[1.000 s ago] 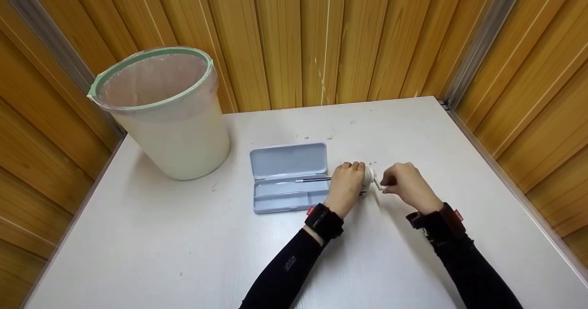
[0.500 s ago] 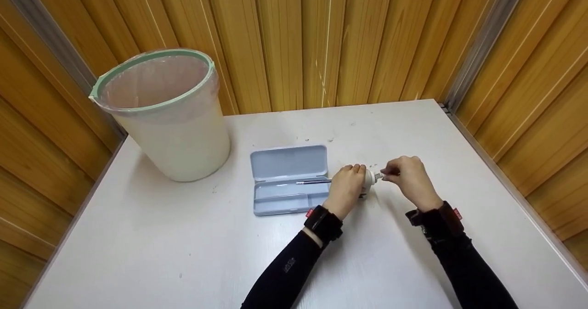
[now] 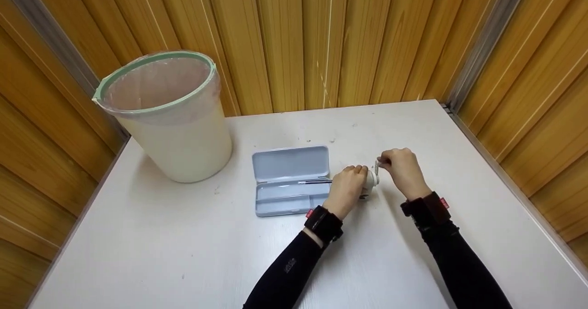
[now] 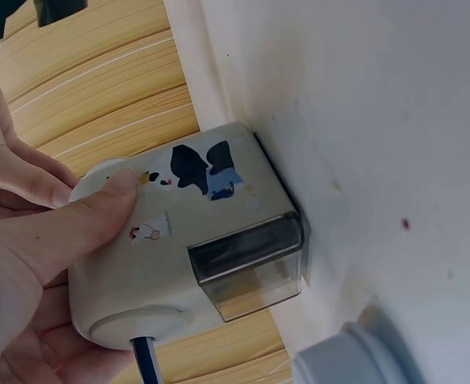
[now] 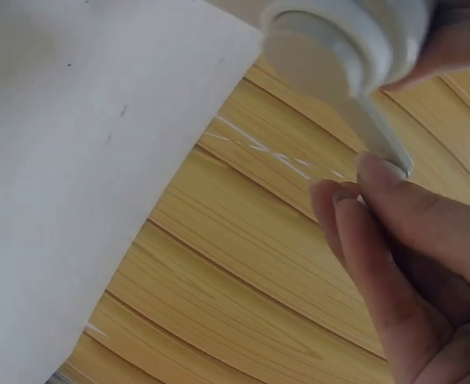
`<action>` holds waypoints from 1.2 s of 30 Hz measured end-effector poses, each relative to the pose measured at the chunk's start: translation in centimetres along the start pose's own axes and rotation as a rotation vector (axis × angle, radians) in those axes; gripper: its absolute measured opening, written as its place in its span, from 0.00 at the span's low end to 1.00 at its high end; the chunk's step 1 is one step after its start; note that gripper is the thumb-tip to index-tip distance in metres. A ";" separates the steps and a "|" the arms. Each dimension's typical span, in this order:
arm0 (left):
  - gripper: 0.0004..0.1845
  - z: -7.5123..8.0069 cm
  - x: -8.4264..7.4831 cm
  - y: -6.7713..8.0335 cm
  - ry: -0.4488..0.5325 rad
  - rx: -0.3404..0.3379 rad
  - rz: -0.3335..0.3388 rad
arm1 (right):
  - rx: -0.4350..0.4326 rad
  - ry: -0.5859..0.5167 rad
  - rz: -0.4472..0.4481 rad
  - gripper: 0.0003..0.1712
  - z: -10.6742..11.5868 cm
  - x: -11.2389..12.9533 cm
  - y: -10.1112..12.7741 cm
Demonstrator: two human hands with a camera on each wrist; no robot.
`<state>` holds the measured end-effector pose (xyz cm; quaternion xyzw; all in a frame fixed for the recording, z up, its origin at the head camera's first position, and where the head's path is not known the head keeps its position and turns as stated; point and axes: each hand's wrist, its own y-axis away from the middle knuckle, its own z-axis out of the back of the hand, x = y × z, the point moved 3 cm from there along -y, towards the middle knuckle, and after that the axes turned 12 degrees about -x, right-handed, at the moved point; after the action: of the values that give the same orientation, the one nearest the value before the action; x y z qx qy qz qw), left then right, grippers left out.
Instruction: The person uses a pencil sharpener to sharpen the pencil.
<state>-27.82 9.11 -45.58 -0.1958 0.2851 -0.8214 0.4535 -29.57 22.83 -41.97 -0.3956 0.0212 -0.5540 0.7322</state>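
Left hand (image 3: pixel 347 189) is wrapped around a small white hand-crank pencil sharpener (image 4: pixel 195 248), fingers and thumb curled over its body, pressing it down onto the white bench (image 3: pixel 183 254). The left wrist view shows the sharpener's side with a black-and-white cartoon sticker and a clear shavings drawer (image 4: pixel 247 272) facing away from the palm. A dark pencil (image 3: pixel 314 181) enters the sharpener's front face on the far side of the left hand from the right hand and lies level above the open case.

Right hand (image 3: pixel 400 169) sits just beside the left, on the sharpener's crank end. Its fingertips (image 5: pixel 363 200) pinch the end of the white crank handle (image 5: pixel 375 132); the right wrist view shows the handle slanting out from the round hub toward the fingers. In the head view the handle points up and away from the bench.

An open pale blue pencil case (image 3: pixel 290 179) lies just beyond the left hand's knuckle side, lid flat on the bench, tray toward the person. A white bin (image 3: pixel 172 125) with a green rim and clear liner stands well apart from the left hand, past the case, near the wood-panelled wall (image 3: pixel 294 42). Both forearms wear dark sleeves and black wrist units.
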 end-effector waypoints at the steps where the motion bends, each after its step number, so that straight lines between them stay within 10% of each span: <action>1: 0.13 0.0 0.0 0.0 0.002 0.001 -0.001 | -0.006 0.000 -0.002 0.03 -0.2 -0.1 0.0; 36: 0.19 0.0 0.0 0.2 0.020 0.014 0.016 | 0.175 -0.029 -0.024 0.06 -4.9 -3.2 0.5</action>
<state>-27.71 9.04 -45.75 -0.1822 0.2854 -0.8217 0.4585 -32.64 22.80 -46.91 -0.3383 -0.0424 -0.5568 0.7574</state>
